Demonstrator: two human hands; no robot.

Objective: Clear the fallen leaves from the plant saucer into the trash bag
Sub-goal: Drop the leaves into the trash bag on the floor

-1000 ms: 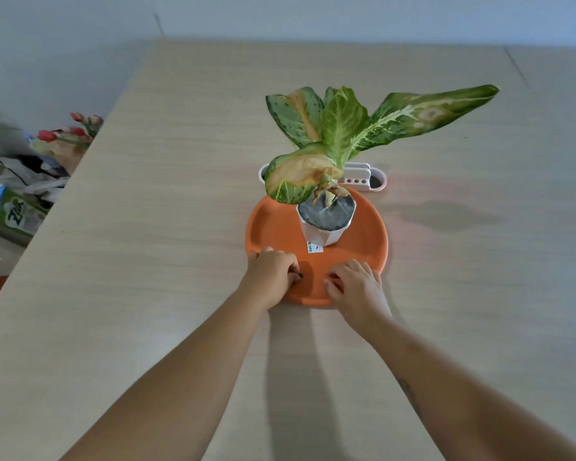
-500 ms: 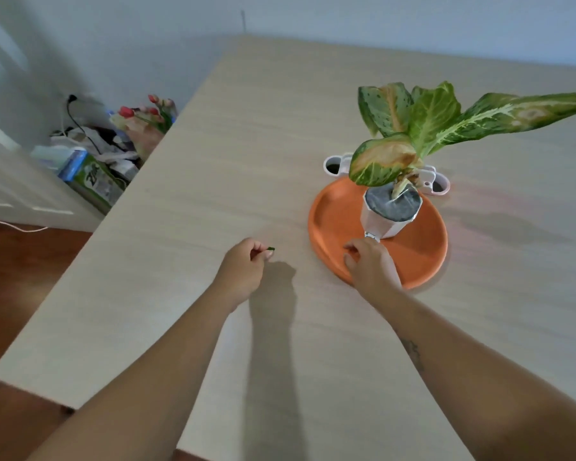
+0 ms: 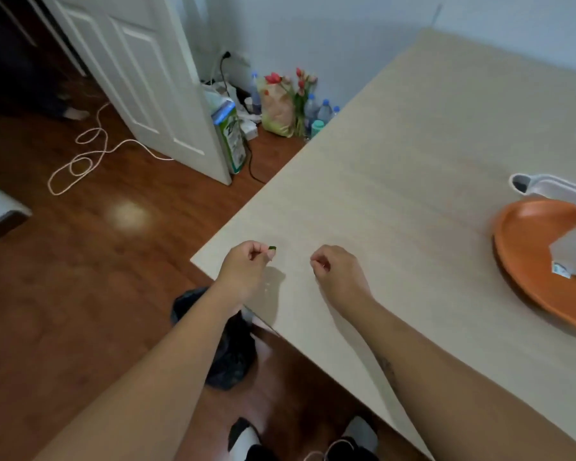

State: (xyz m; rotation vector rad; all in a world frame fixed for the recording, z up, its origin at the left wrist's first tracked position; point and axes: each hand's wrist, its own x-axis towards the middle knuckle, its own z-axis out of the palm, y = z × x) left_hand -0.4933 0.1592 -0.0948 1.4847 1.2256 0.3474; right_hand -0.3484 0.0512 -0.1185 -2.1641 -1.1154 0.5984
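My left hand [image 3: 246, 264] pinches a small green leaf bit [image 3: 272, 248] between thumb and fingertip, above the table's near-left corner. My right hand [image 3: 335, 269] hovers beside it over the table with its fingers curled shut; no leaf shows in it. The black trash bag [image 3: 228, 356] sits on the floor just below the table corner, partly hidden by my left forearm. The orange plant saucer [image 3: 526, 251] lies at the right edge of view with the white pot [image 3: 574, 256] on it, cut off by the frame.
The light wooden table [image 3: 396, 181] fills the right half. A white tray-like holder [image 3: 546, 188] sits behind the saucer. On the wooden floor are a white door [image 3: 140, 78], a looped cord [image 3: 84, 158], bottles and a tulip bunch [image 3: 288, 101], and my feet [image 3: 246, 440].
Both hands left the saucer and moved left to the table corner. My left hand carries the leaf bit. My view swung left and down, bringing the floor and trash bag into sight.
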